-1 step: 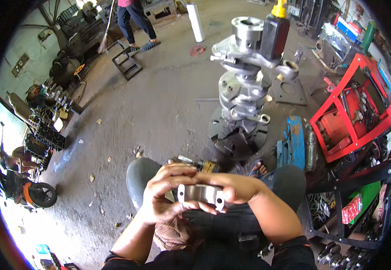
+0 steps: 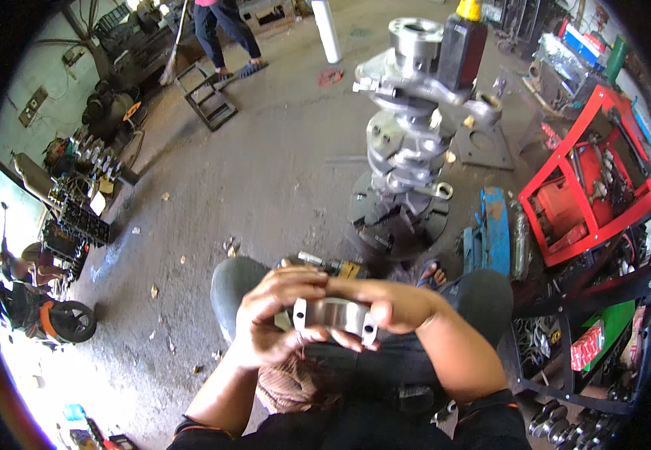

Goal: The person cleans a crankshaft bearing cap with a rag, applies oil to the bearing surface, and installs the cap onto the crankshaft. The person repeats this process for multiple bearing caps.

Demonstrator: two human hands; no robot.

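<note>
A metal connecting rod bearing cap (image 2: 334, 318) is held level above my lap, its smooth curved inner face and the bolt holes at both ends showing. My left hand (image 2: 269, 319) grips its left end, fingers over the far side and thumb below. At the other end, my right hand (image 2: 397, 306) has its thumb against the cap; most of its fingers are hidden. Beneath my left wrist lies a brown ribbed cloth (image 2: 292, 384). Ahead of my knees an upright crankshaft (image 2: 404, 142) with connecting rods attached stands on a dark round base (image 2: 423, 232).
A black bottle (image 2: 462, 56) with a yellow cap stands on the crankshaft. To the right are a blue metal piece (image 2: 495, 229) and a red frame (image 2: 558, 169). Engine parts (image 2: 78, 217) line the left. Farther off, a person (image 2: 224, 34) stands near a broom (image 2: 169, 67).
The bearing cap has tilted slightly in my hands, and its inner curve shows more. Both hands keep their hold; the view has shifted a little.
</note>
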